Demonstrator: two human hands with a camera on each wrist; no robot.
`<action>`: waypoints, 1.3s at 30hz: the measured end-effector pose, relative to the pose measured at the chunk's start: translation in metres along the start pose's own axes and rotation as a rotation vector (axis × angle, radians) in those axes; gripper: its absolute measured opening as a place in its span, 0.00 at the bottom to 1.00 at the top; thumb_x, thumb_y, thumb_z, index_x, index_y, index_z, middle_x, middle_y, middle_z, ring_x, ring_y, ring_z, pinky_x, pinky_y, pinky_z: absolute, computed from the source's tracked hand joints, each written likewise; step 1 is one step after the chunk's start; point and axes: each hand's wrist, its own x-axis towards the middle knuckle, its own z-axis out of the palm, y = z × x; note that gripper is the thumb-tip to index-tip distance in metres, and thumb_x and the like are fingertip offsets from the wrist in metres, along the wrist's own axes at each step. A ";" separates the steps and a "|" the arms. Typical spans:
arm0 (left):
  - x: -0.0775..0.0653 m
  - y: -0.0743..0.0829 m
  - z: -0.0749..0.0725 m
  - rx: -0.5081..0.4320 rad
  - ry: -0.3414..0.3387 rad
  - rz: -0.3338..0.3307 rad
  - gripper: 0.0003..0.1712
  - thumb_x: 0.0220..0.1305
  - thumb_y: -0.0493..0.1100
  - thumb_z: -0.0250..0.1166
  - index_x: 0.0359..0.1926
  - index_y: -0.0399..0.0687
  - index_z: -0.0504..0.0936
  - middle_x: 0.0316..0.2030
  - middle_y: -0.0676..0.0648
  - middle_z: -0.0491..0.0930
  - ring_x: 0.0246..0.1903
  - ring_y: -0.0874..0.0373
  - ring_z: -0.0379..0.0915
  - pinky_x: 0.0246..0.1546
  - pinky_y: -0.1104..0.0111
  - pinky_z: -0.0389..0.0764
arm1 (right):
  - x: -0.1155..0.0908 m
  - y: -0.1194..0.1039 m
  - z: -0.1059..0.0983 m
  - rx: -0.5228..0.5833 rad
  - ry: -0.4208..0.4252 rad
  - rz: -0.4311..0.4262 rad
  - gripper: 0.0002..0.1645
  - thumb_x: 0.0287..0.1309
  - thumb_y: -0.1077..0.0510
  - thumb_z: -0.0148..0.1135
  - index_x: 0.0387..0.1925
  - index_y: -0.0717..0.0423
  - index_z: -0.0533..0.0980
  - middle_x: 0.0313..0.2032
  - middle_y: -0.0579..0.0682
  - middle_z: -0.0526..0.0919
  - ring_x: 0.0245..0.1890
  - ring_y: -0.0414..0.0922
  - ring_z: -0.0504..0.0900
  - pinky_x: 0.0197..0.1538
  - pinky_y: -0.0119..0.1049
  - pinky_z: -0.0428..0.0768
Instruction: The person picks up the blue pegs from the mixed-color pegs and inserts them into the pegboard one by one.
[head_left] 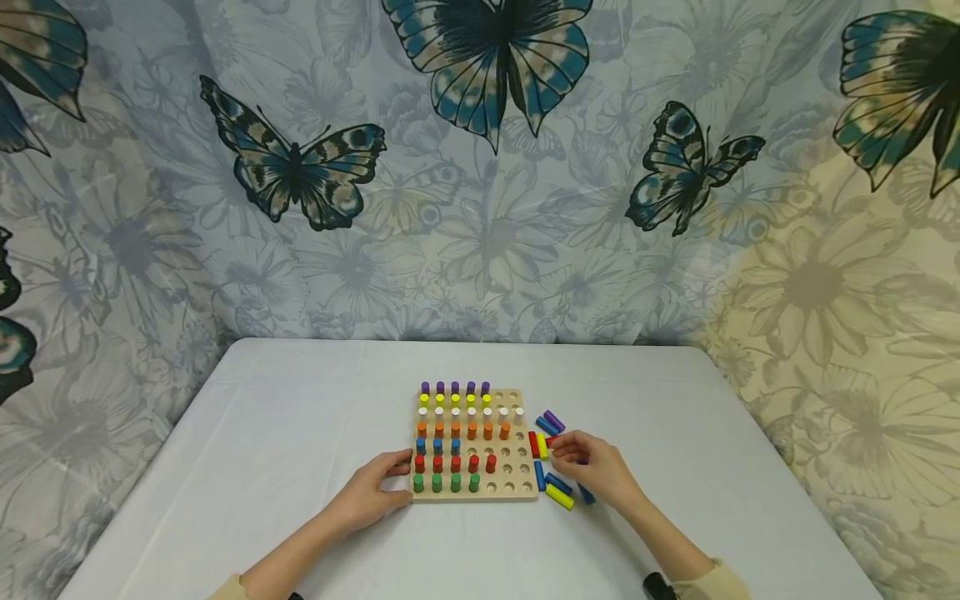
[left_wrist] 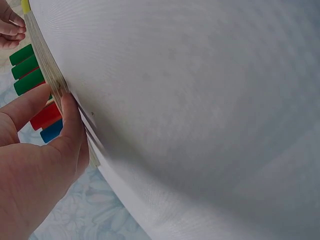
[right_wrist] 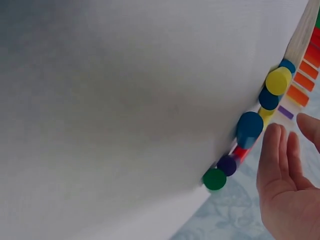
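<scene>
A wooden pegboard (head_left: 517,492) lies on the table with rows of purple, yellow, white, orange, blue, red and green pegs standing in it. My left hand (head_left: 371,492) rests against its left edge, fingers and thumb spread apart along the side. In the left wrist view, the fingertips touch the edge near the green pegs (left_wrist: 27,80). Right of the board, my right hand (head_left: 596,467) hovers among loose pegs, fingertips close over a red peg (head_left: 551,440). The right wrist view shows a gap between its thumb and fingers (right_wrist: 272,145), with nothing held there.
Beside the board's right edge lie several loose pegs, among them a purple peg (head_left: 555,419), a yellow peg (head_left: 559,497) and a blue peg (head_left: 540,476). A white cloth covers the table (head_left: 300,400). Behind it hangs a butterfly-patterned backdrop (head_left: 495,250).
</scene>
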 end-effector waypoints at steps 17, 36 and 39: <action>0.000 0.000 0.001 0.000 -0.001 -0.007 0.37 0.56 0.35 0.70 0.66 0.34 0.67 0.57 0.41 0.76 0.60 0.41 0.69 0.62 0.44 0.64 | -0.006 0.006 0.000 -0.124 -0.073 -0.083 0.13 0.51 0.64 0.72 0.40 0.59 0.79 0.34 0.46 0.82 0.32 0.41 0.78 0.37 0.26 0.80; 0.002 -0.002 0.000 0.006 -0.004 -0.003 0.37 0.57 0.35 0.70 0.67 0.34 0.67 0.57 0.40 0.75 0.60 0.42 0.69 0.60 0.46 0.68 | -0.005 0.002 0.005 -0.259 -0.100 -0.148 0.15 0.48 0.68 0.72 0.39 0.57 0.80 0.35 0.45 0.82 0.34 0.41 0.78 0.39 0.33 0.82; 0.001 -0.001 0.000 0.009 -0.004 -0.002 0.37 0.57 0.35 0.70 0.67 0.33 0.67 0.57 0.40 0.75 0.59 0.42 0.69 0.60 0.46 0.68 | -0.005 0.000 0.007 -0.276 -0.092 -0.148 0.14 0.48 0.68 0.72 0.38 0.57 0.80 0.34 0.44 0.82 0.34 0.41 0.78 0.39 0.33 0.82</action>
